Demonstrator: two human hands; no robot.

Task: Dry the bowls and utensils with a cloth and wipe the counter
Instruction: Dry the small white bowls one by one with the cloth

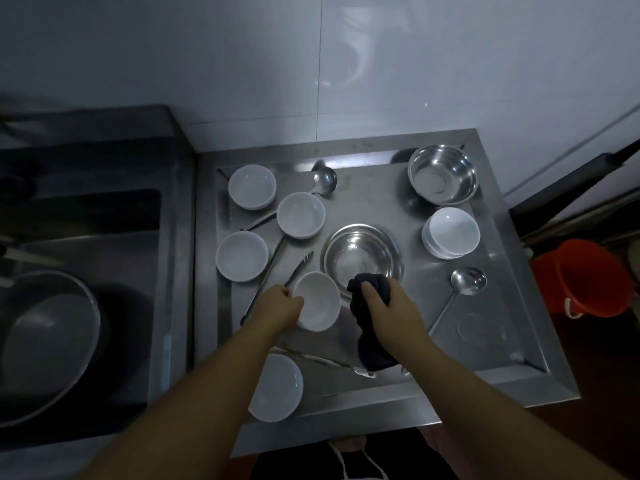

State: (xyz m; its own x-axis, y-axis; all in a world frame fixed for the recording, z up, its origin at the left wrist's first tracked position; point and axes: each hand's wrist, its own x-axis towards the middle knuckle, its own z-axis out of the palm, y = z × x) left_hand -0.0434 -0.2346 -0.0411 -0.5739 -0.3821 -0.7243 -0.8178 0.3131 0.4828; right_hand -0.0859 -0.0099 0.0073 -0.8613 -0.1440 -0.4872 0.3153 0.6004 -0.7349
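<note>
Your left hand (285, 306) grips the near-left rim of a white bowl (318, 301), thumb curled over the edge, holding it tilted above the middle of the steel worktop (502, 341). Your right hand (388, 310) is clamped around a bunched dark cloth (367, 327), just beside the bowl's right side; the cloth's tail hangs down toward the near edge. Behind the cloth sits a shallow steel dish (362, 258). Tongs (277, 282) lie left of the held bowl. Four more white bowls stand along the left edge, a stack of white bowls (450, 232) and a steel bowl (443, 174) toward the far-right corner, and a ladle (464, 285) near the right edge.
</note>
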